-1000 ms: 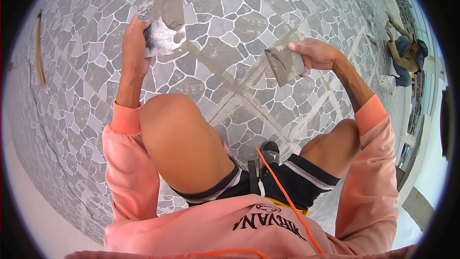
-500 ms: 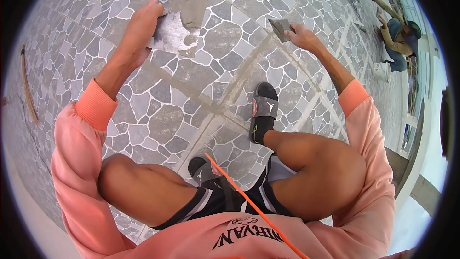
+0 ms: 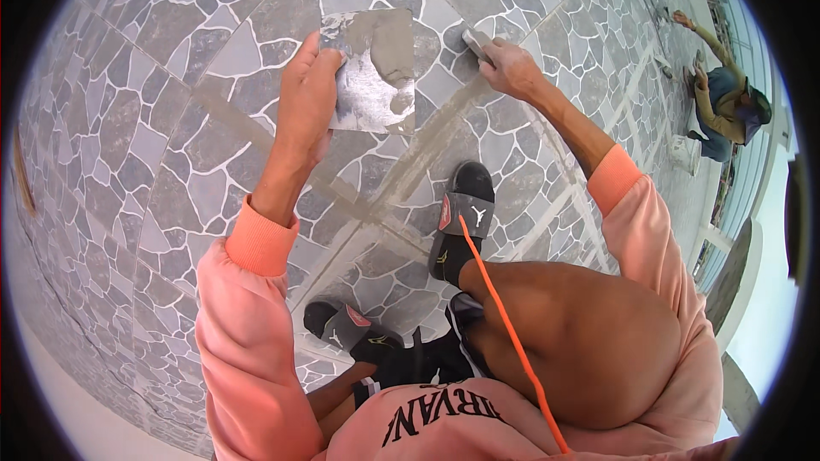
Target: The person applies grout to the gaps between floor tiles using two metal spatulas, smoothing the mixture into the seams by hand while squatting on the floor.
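Observation:
My left hand (image 3: 310,90) is closed on the left edge of a flat, square metal trowel (image 3: 363,90), its thumb on top. Wet grey mortar (image 3: 394,44) lies on the trowel's upper right part, with smears around it. Over on the right, my right hand (image 3: 512,71) grips a small scraper (image 3: 475,39), now seen nearly edge-on. Both tools are above a floor of patterned grey tiles (image 3: 333,132), apart from each other. Greyish smeared strips run along the tile joints (image 3: 431,141) between my hands and my feet.
A sandalled foot (image 3: 465,205) is planted ahead of me, the other sandal (image 3: 337,324) nearer on the left. An orange cord (image 3: 504,316) hangs down in front. At far right another person (image 3: 726,111) crouches beside a whitish bucket (image 3: 686,154). A broom (image 3: 22,175) lies at far left.
My left hand and the trowel have moved right and slightly down in view. The scraper has turned from flat to nearly edge-on and shifted slightly left. The view and my legs have shifted.

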`<state>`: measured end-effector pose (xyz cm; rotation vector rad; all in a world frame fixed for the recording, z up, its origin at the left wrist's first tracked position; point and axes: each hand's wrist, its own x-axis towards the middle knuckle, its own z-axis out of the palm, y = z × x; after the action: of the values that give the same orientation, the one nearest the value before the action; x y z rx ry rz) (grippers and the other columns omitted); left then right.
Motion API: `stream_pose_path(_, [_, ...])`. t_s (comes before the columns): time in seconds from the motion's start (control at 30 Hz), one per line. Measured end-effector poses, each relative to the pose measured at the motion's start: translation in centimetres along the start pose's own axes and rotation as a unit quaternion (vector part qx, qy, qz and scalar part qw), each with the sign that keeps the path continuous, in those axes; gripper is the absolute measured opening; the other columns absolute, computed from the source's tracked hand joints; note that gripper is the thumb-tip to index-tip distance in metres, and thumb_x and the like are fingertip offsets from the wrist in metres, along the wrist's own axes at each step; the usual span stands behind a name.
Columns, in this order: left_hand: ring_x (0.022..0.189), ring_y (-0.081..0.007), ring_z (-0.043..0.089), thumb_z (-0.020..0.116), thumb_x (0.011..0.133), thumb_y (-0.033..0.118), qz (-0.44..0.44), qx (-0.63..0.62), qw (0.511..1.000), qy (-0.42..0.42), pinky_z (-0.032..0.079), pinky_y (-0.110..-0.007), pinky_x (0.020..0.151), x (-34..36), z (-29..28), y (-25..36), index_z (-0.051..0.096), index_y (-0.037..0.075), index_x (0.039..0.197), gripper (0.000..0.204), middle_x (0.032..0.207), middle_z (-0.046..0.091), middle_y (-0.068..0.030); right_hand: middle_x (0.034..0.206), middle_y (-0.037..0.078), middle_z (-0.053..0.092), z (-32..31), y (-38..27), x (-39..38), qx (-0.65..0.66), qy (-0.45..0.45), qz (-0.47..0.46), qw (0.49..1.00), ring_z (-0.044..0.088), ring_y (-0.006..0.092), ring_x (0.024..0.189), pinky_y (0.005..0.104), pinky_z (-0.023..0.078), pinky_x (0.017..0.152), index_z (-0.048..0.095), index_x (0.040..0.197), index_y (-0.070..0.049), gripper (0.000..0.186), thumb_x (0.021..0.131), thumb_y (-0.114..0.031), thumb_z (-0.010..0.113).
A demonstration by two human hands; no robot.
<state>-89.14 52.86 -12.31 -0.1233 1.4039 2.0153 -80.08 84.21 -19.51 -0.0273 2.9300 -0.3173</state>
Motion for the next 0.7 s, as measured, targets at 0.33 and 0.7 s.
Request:
stream_pose_path(0.33, [0.097, -0.016, 0.055, 0.045, 0.087, 0.011, -0.004, -0.056, 0.995, 0.078, 0.045, -0.027, 0.085, -2.3, -3.3, -4.5, 0.017, -0.008, 0.142, 0.064, 0.112, 0.053, -0.0127, 0.082, 0.028, 0.061, 0.1, 3.7, -2.2, -0.071, 0.014, 0.249, 0.966, 0.061, 0.0427, 0.08, 0.0482, 0.046, 0.076, 0.062, 0.084, 0.004, 0.041, 0.079, -0.036, 0.051])
stream_pose_path(0.7, [0.096, -0.0154, 0.055, 0.046, 0.087, 0.013, 0.033, -0.074, 0.995, 0.061, 0.046, -0.028, 0.083, -3.7, -2.2, -3.7, 0.019, -0.009, 0.141, 0.064, 0.109, 0.054, -0.0116, 0.08, 0.027, 0.062, -1.5, 4.0, 0.0, -0.046, 0.015, 0.191, 0.98, 0.061, 0.0422, 0.077, 0.0477, 0.047, 0.071, 0.062, 0.084, 0.003, 0.034, 0.077, -0.029, 0.051])
